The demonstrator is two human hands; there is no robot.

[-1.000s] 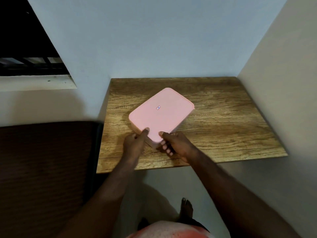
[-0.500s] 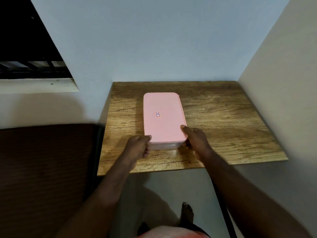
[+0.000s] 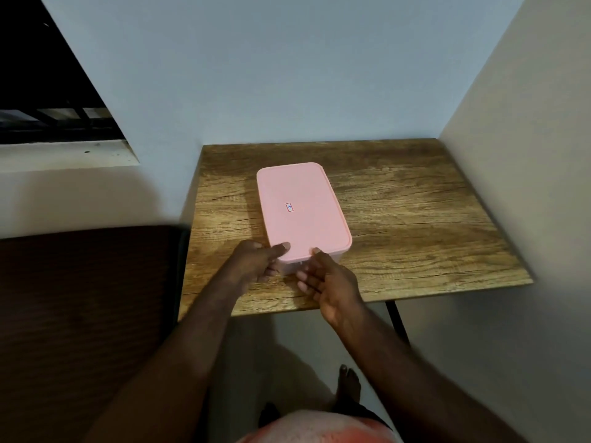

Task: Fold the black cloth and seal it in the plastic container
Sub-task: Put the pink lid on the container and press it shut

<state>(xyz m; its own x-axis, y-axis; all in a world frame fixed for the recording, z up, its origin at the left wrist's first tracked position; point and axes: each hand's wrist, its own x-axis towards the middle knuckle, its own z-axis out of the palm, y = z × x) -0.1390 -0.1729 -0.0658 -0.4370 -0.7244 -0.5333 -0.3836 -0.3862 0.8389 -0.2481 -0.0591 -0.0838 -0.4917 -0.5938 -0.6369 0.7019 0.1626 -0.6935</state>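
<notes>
A plastic container with a flat pink lid lies on the wooden table, its long side running away from me. My left hand holds the near left corner, thumb on the lid and fingers against the clear wall. Close beside it, my right hand rests its thumb on the near lid edge with its fingers spread against the near wall. The lid sits flat on the box. No black cloth shows anywhere.
The table stands in a corner, with a blue wall behind and a pale wall on its right. A dark brown surface adjoins the table's left side. A black table leg and my bare foot show below.
The container has swung from a diagonal to lengthwise. My right hand has come off the near right corner and now sits close to my left hand.
</notes>
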